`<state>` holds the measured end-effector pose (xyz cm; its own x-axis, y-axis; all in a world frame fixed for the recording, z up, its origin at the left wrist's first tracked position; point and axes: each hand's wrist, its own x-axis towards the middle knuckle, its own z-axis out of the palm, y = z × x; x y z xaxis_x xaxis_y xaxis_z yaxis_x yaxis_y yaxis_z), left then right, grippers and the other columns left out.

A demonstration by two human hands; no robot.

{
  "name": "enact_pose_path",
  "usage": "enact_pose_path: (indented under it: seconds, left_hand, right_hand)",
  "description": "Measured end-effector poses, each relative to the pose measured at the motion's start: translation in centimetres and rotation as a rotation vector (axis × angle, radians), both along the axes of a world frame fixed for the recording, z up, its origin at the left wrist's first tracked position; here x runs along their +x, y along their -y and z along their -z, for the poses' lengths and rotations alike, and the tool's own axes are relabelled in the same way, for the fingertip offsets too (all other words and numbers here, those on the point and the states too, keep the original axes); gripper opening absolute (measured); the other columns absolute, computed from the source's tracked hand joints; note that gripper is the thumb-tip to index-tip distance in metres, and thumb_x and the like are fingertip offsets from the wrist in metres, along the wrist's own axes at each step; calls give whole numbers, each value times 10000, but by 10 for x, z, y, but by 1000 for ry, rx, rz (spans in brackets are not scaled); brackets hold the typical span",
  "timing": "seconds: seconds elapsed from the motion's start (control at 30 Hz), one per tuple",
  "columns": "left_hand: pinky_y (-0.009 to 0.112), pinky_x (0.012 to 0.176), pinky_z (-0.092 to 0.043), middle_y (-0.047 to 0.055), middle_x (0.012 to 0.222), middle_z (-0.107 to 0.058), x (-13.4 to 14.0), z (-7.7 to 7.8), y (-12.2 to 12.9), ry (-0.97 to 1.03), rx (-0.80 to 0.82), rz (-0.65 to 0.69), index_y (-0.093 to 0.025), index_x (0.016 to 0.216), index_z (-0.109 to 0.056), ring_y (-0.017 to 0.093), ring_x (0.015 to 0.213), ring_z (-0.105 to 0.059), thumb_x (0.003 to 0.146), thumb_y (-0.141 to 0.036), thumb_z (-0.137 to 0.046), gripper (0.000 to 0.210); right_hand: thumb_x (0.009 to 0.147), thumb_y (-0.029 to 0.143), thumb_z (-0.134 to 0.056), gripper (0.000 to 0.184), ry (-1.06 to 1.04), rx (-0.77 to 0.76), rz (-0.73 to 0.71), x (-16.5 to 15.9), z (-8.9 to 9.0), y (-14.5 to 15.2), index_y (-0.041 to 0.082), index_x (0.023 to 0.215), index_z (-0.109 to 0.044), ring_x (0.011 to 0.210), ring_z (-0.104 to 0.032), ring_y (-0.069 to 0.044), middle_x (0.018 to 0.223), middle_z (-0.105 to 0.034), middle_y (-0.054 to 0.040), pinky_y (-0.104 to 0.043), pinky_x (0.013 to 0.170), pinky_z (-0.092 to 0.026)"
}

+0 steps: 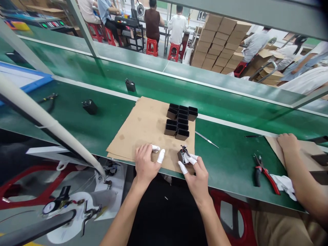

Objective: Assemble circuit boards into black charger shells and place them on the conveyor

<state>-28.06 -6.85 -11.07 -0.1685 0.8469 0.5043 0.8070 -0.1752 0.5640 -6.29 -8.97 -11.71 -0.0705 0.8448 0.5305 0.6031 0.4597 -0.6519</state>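
White finger cots cover several fingertips on both hands. My left hand [148, 160] rests at the near edge of the cardboard sheet [139, 123], thumb apart from the curled fingers, with nothing visible between them. To its right, my right hand [197, 174] grips a small black plastic case [182, 157] near the sheet's front right corner. Dark and light parts stick out of the case's top; their kind is too small to make out. Beyond it stand several black open-topped cases [182, 131], grouped upright on the cardboard.
Metal tweezers [207, 139] lie right of the cardboard. Red-handled pliers [266, 172] and a white cloth [284, 184] lie near a co-worker's arm [299, 171]. Two black units [89, 106] [130, 85] stand on the green bench [107, 92]. A slanted pole [51, 119] crosses the left.
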Motion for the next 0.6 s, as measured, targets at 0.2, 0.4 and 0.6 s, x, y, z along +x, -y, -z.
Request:
enact_pose_path:
  seconds: [0.2,0.4,0.6]
  left_hand:
    - [411,857,-423,32,856,-665,-1,2,0,-2,19,13,-237,894,-572,241,855,-620,1008,-368,-647,189]
    - [410,874,-424,29,869,-664,-1,3,1,11,-8,9,-237,894,-569,237,864,-618,1003,-351,-655,180]
    - [408,865,-424,28,866,-668,-1,3,1,6,-15,0,-234,891,-579,233,854,-606,997,-367,-660,189]
  right_hand:
    - [962,216,-772,386,-28,110,88,-2,9,0,223,1322,-631,1188,-710,-246,1272,-672,-122,-410,967,-644]
    - [931,168,-796,240,19,212,90,-5,9,0,218,1127,-665,1172,-724,-241,1265,-670,-123,-396,944,-656]
    - [931,143,-791,276,30,207,78,-4,10,0,229,1170,-682,1164,-727,-232,1277,-663,-120,-390,945,-662]
